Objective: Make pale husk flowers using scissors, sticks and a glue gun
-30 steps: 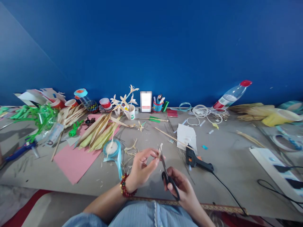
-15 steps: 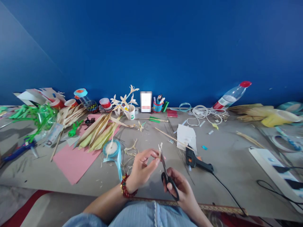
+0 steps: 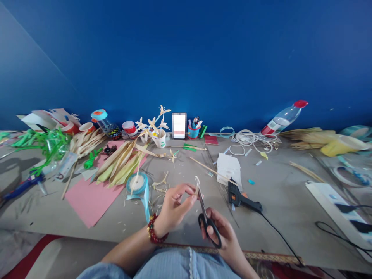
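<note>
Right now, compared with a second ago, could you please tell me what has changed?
Very little: the handles of the scissors in the right hand have edged slightly rightward and toward the person. Nothing was taken up or let go: the left hand still pinches the pale strip; the glue gun and pink paper stayed put.

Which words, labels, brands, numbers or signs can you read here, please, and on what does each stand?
No text can be read.
Red-and-white label on the clear, red-capped plastic bottle: too blurred.
White rectangular screen: pixelated.
Green marks on the white tapered cup: too small.
Flat pale-blue packet at left: too blurred.
</note>
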The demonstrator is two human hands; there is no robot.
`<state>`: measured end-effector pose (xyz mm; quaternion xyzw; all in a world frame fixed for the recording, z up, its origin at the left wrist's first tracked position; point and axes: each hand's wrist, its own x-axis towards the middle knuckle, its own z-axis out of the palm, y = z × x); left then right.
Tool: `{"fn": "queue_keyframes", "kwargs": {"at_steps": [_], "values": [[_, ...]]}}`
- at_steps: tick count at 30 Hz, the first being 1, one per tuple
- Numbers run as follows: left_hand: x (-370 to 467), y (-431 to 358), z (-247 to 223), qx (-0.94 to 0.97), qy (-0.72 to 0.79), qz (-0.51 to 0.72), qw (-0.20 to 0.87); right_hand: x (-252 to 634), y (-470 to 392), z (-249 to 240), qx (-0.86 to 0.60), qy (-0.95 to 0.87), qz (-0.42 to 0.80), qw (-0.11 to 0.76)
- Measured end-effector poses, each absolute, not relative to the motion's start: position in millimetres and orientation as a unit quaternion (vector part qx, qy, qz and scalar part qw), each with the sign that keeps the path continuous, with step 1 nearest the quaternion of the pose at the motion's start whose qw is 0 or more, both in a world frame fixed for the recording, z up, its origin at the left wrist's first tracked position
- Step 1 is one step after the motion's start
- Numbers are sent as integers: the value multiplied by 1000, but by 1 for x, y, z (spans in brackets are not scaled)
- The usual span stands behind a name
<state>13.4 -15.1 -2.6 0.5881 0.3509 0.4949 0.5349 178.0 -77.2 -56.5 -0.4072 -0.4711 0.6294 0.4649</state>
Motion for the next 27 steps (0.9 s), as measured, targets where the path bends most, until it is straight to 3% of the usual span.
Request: {"fn": "queue_keyframes", "kwargs": {"at_steps": [19, 27], "values": [[-5, -12, 0, 645, 366, 412, 530, 199, -65, -43, -433, -488, 599, 464], [-9, -15, 5, 691, 396, 327, 509, 173, -36, -10, -426, -415, 609, 524]]}}
